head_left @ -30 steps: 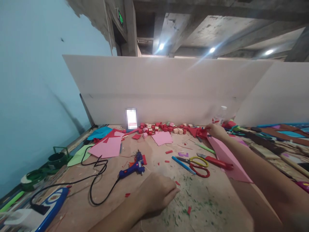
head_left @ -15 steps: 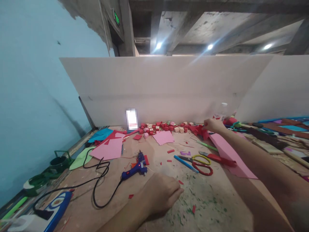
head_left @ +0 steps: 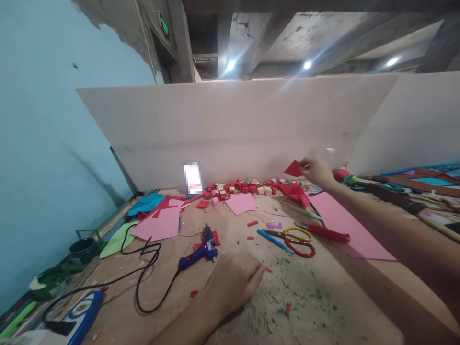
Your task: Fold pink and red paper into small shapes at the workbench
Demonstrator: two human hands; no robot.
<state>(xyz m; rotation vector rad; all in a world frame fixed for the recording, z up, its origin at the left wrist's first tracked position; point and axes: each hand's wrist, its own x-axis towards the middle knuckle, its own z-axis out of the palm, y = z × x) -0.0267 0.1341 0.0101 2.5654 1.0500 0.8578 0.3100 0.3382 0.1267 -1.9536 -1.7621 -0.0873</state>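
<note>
Up near the white board, my right hand (head_left: 318, 172) pinches a red piece of paper (head_left: 293, 168) by its edge, lifted above the table. Below it lie more red paper pieces (head_left: 297, 192) and a long pink sheet (head_left: 348, 230). My left hand (head_left: 235, 280) rests on the table with its fingers curled closed. Whatever is in those fingers, if anything, is hidden; a small red scrap (head_left: 268, 270) lies at their tips. Beside that hand is a blue glue gun (head_left: 199, 251). Scissors (head_left: 298, 239) with yellow and red handles lie between my hands.
A blue pen (head_left: 276, 242) and a red-handled knife (head_left: 328, 234) lie by the scissors. Small red and pale cubes (head_left: 233, 189) line the board (head_left: 237, 129). The glue gun's black cord (head_left: 140, 270) loops leftward. A lit phone (head_left: 193, 177) stands behind pink sheets (head_left: 161, 223).
My right hand has risen from the red paper pile, lifting one red piece with it. My left hand stays nearly in place. The view has shifted slightly.
</note>
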